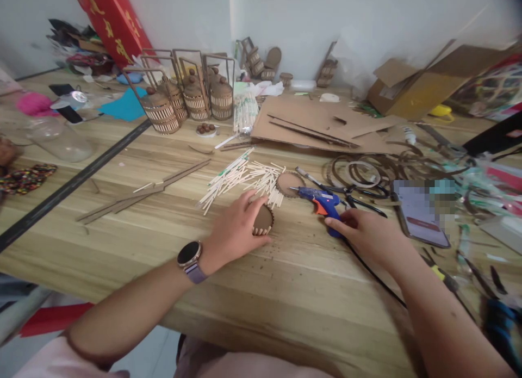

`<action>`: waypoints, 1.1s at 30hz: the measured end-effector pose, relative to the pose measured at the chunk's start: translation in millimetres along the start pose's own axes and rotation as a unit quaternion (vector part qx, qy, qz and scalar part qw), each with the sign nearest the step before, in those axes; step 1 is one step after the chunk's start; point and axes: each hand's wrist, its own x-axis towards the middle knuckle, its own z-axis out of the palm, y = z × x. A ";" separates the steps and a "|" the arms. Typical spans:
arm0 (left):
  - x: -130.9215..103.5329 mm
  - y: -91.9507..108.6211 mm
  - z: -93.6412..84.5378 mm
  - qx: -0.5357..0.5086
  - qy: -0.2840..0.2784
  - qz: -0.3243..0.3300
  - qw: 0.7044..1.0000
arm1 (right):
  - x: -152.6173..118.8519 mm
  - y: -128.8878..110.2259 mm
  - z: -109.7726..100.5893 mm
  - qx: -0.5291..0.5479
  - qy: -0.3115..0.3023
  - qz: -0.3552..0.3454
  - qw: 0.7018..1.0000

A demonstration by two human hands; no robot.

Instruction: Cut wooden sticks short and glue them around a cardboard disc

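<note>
Pale wood-grain covers the bench [163, 269] below a plain light wall, where a red banner [118, 24] bears gold characters. The left hand [238, 225] reaches in from the near side, fingers curved around the small cardboard ring [263, 220] beside the loose sticks [228, 177]; the right hand [362, 231], palm lowered, has its fingers closed on the handle of the blue glue gun [324, 201].

single head-worn view, looking forward and down from above the counter's [261, 318] near edge, wall [326, 30] beyond
</note>
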 end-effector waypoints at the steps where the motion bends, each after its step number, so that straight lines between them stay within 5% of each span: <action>1: -0.2 0.0 0.0 0.002 0.001 0.001 1.000 | 0.8 0.2 3.5 0.007 -0.001 -0.007 1.000; 7: -0.7 0.8 1.4 0.001 -0.003 0.005 1.000 | 3.2 -1.5 6.7 0.035 0.020 0.003 0.999; 10: -0.5 0.4 2.8 -0.008 -0.004 0.007 1.000 | -1.4 -3.5 1.7 0.146 0.020 0.002 0.989; 15: 0.4 -1.9 4.1 -0.042 -0.001 0.020 0.999 | -16.4 -7.0 2.1 0.377 0.011 -0.062 0.924; 19: 0.9 -2.9 4.1 -0.055 0.001 0.030 0.998 | -26.5 -4.2 15.7 0.475 -0.060 -0.037 0.877; 25: 0.6 -3.9 4.7 -0.059 0.002 0.032 0.998 | -36.6 -5.6 25.1 0.428 -0.144 -0.012 0.892; 29: 1.3 -4.7 5.8 -0.055 0.001 0.035 0.998 | -41.8 -17.4 16.5 0.375 -0.180 -0.129 0.900; 33: 1.7 -4.5 5.7 -0.053 -0.002 0.031 0.998 | -42.9 -23.6 17.2 0.315 -0.152 -0.175 0.921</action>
